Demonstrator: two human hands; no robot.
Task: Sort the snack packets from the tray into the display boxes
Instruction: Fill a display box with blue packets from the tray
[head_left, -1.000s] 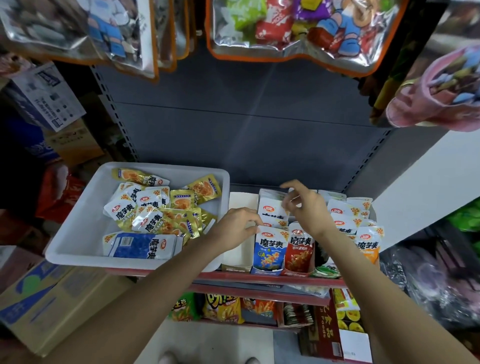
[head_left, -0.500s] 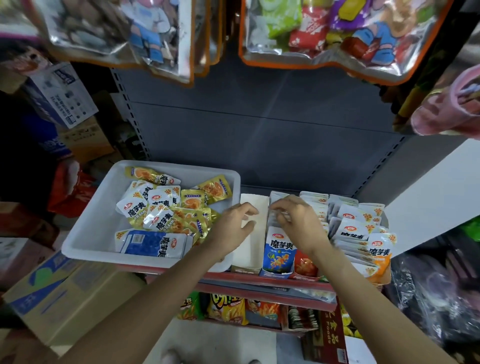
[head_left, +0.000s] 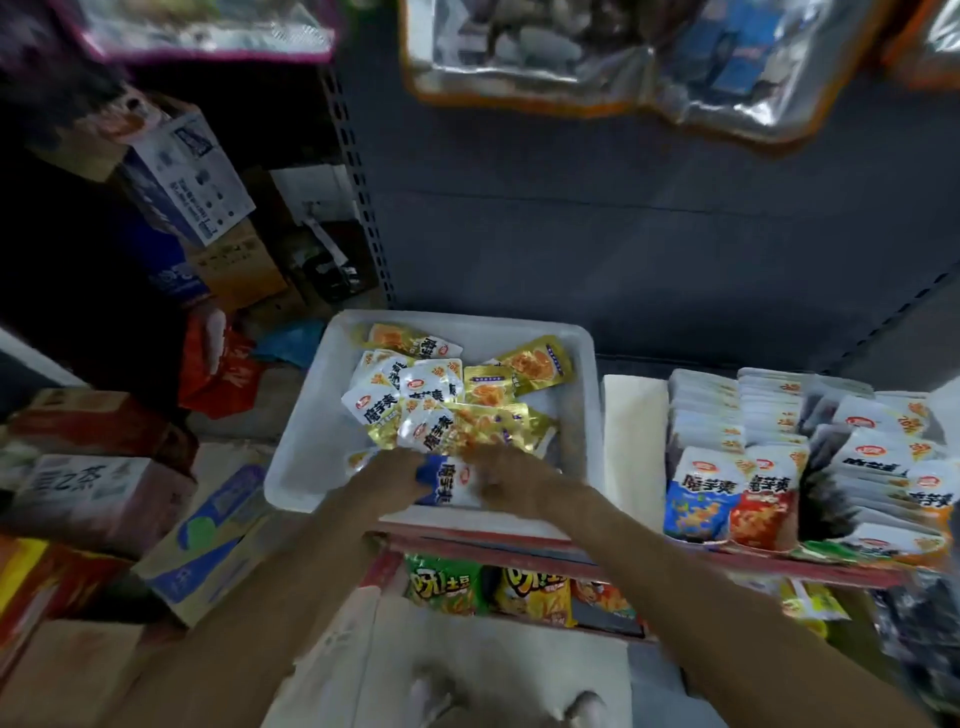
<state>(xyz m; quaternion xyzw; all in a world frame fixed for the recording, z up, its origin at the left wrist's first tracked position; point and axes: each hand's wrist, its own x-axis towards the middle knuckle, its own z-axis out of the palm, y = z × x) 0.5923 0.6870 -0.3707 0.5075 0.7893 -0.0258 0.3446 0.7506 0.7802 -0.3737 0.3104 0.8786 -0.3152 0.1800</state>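
The white tray (head_left: 298, 415) sits on the shelf's left part and holds several yellow and white snack packets (head_left: 441, 400). At its near edge lies a long blue-and-white packet (head_left: 448, 482). My left hand (head_left: 387, 480) grips its left end and my right hand (head_left: 511, 475) grips its right end, though both are blurred by motion. To the right stand the display boxes: an empty white one (head_left: 634, 431), then rows of blue packets (head_left: 698, 499), red packets (head_left: 763, 501) and white-and-orange packets (head_left: 883, 462).
The red shelf edge (head_left: 519, 545) runs below the tray, with chip bags (head_left: 441, 584) on the lower shelf. Cardboard cartons (head_left: 208, 545) are stacked on the floor at left. Large foil snack bags (head_left: 597, 57) hang overhead.
Both hands left the display boxes and moved left into the tray, onto the blue-and-white packet. The camera swung left and down.
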